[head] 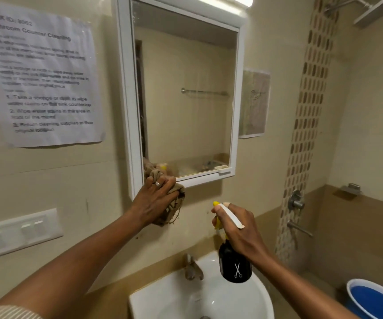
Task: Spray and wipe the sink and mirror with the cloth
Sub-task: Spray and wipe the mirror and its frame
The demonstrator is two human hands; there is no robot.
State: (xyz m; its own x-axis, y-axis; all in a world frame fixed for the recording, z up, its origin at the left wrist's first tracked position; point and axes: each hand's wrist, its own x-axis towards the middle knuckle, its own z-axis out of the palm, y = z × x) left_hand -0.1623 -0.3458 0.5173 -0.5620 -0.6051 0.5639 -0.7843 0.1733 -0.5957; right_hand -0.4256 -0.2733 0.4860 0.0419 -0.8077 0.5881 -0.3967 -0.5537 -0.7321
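A white-framed mirror (186, 93) hangs on the beige wall above a white sink (232, 300). My left hand (156, 199) presses a crumpled brown cloth (174, 208) against the mirror's lower left corner, over the frame's bottom edge. My right hand (238, 229) holds a black spray bottle (234, 263) with a yellow and white trigger head, upright above the sink, to the right of the cloth. The nozzle points left toward the wall below the mirror.
A metal tap (192, 268) stands at the sink's back. A printed sheet (41, 77) is taped left of the mirror, a switch panel (18, 231) below it. A blue bucket (374, 298) sits at lower right, shower fittings (297, 203) on the right wall.
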